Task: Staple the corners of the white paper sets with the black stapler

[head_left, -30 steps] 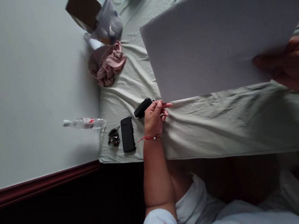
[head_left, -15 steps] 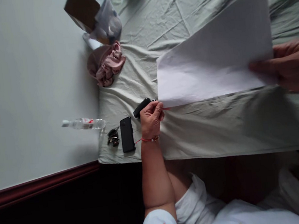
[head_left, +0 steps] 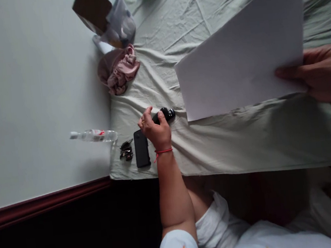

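My right hand pinches one edge of a large white sheet of paper and holds it above the pale green bedsheet. My left hand, with a red thread bracelet at the wrist, curls over a black oblong device that lies on the bedsheet. One end of the device sticks out past my fingers. Just beside this hand a black phone lies flat.
Dark sunglasses sit next to the phone, and a clear water bottle lies off the bedsheet's edge. Farther off are a crumpled pink cloth, a clear plastic bag and a brown cardboard box.
My left hand let go of the paper's corner and moved onto the black device. The sheet now hangs from my right hand alone and has tilted up.
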The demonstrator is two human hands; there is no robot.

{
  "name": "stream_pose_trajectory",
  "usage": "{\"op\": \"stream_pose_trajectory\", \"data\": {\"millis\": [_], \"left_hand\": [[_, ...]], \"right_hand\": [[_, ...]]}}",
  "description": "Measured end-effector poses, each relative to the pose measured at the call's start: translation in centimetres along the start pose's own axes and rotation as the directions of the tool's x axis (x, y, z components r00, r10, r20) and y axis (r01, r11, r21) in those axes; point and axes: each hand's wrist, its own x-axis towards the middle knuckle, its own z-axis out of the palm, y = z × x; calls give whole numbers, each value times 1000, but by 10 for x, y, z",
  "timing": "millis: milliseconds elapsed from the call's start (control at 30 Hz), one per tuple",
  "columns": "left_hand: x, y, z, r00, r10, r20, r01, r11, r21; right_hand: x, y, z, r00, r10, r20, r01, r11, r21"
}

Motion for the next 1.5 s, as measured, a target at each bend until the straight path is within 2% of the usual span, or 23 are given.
{"op": "stream_pose_trajectory", "data": {"millis": [133,267,400,500,600,767,933,1133,1333,1500], "left_hand": [[11,-20,16,980,-21,197,2,995,98],[12,-26,25,977,27,212,-28,1000,5],[2,-12,18,948,179,264,-144,979,-147],[-7,-1,9,917,270,292,-216,955,-204],[-12,1,5,905,281,318,-237,956,-172],[-11,-3,-1,870,299,393,-260,954,-150],[-12,-2,-4,855,317,410,-277,948,-155],[-13,-5,-3,853,308,421,-260,951,-168],[-13,-5,-2,860,303,411,-250,952,-177],[-15,-4,-3,856,313,411,-258,948,-185]], "right_hand": [[-6,-12,6,997,73,-41,-67,990,122],[-9,-21,10,993,115,-17,-110,976,187],[-11,-27,12,990,138,-3,-133,958,255],[-13,-30,11,985,175,4,-171,957,235],[-12,-29,10,979,203,2,-199,953,228],[-8,-25,8,983,177,45,-183,953,242],[-6,-22,6,976,182,121,-200,967,158],[2,-11,-1,985,147,86,-160,974,161],[-1,-14,1,977,159,142,-181,970,161],[-4,-16,4,980,178,85,-187,975,118]]}}
